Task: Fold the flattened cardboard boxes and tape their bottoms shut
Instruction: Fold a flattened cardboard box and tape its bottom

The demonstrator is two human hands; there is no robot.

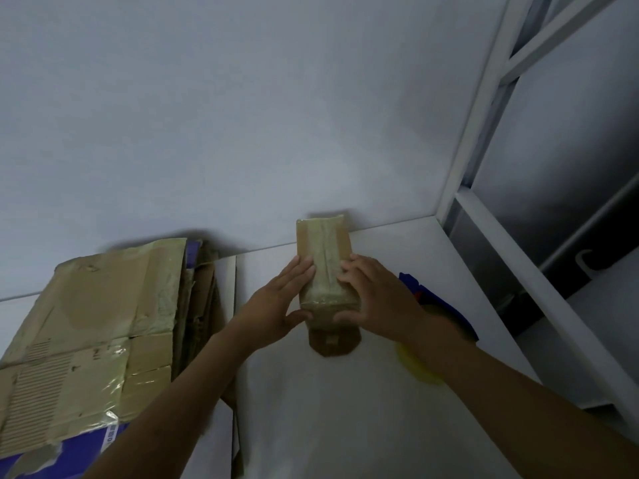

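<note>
As the box (325, 267) runs lengthwise toward the desk's (397, 243) back edge, my left hand (276, 305) presses it flat-fingered, my right hand (377, 299) grips it.

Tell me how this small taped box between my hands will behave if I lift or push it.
Probably light and fairly stiff: the taped box is small cardboard with its seam taped over. The glossy tape may feel slick under the left hand and right hand. It looks narrow, so a high push might tip it.
</note>
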